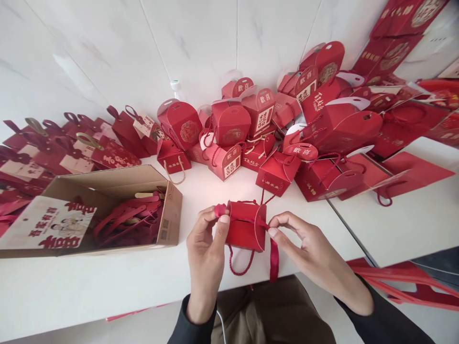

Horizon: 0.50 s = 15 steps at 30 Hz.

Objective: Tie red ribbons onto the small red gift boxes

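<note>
A small red gift box [244, 235] with rope handles lies on the white table in front of me. A dark red satin ribbon [274, 262] runs across its top, and one loose end hangs down at the right side. At the box's left edge, my left hand [208, 241] pinches a bunched part of the ribbon between thumb and fingers. My right hand [304, 246] pinches the same ribbon by the right edge. One rope handle [241, 273] loops toward me on the table; the other lies at the far side.
A cardboard carton [171, 215] holding red strips stands to the left, with a printed card [53, 224] on it. Behind are several red gift boxes [229, 122] along the tiled wall. Red bags [111, 152] with ribbon loops stand at left. A red stool [401, 279] is below right.
</note>
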Each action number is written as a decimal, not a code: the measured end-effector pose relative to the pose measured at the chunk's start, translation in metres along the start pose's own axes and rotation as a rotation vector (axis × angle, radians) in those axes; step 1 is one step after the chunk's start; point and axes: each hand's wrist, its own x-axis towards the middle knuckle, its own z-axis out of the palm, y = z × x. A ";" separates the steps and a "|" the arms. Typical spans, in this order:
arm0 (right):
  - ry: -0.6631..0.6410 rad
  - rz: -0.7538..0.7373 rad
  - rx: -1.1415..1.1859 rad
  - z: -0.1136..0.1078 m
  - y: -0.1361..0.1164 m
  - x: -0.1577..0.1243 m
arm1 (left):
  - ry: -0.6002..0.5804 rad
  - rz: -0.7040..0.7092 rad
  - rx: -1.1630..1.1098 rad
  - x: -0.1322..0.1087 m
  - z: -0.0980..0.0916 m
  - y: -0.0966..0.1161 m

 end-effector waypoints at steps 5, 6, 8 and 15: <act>0.011 -0.020 0.158 -0.007 -0.003 0.004 | 0.068 -0.047 0.020 -0.006 0.004 0.010; 0.003 -0.005 0.153 -0.009 -0.004 0.004 | 0.075 -0.048 0.034 -0.007 0.005 0.012; -0.018 0.008 0.116 -0.012 -0.007 0.005 | 0.086 -0.064 0.045 -0.008 0.005 0.013; -0.081 0.006 0.043 -0.016 -0.015 0.007 | 0.038 -0.091 0.086 -0.010 0.003 0.014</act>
